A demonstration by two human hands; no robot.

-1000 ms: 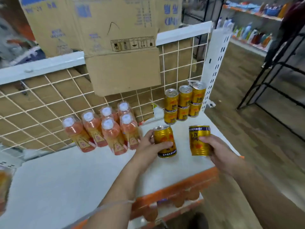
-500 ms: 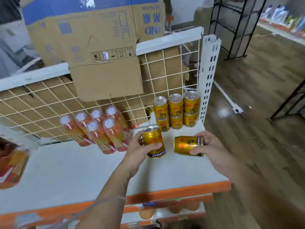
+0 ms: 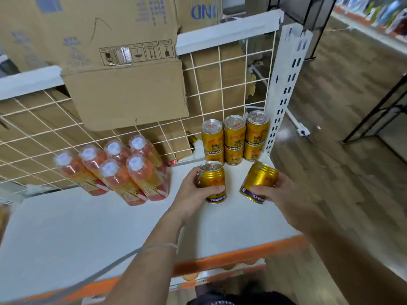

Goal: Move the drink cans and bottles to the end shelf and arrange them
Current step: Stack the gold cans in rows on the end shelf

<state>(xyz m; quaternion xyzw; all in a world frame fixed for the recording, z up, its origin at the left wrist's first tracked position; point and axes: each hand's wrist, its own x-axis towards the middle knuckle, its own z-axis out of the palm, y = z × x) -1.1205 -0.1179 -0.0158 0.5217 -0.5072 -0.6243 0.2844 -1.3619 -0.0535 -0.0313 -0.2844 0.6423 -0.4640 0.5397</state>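
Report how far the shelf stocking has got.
Done: six gold cans stacked two high in the back right corner, and orange bottles grouped against the wire grid. In hand: the left hand holds an upright can; the right hand holds a tilted can. Left: placing both.

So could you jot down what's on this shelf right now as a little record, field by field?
place: white shelf with an orange front edge, wire grid behind
left hand: grips an upright gold can standing on the shelf
right hand: holds a second gold can, tilted
stacked cans: six gold ones at the back right corner, three on three
bottles: six orange drinks with white caps, left of the cans
behind the grid: cardboard boxes
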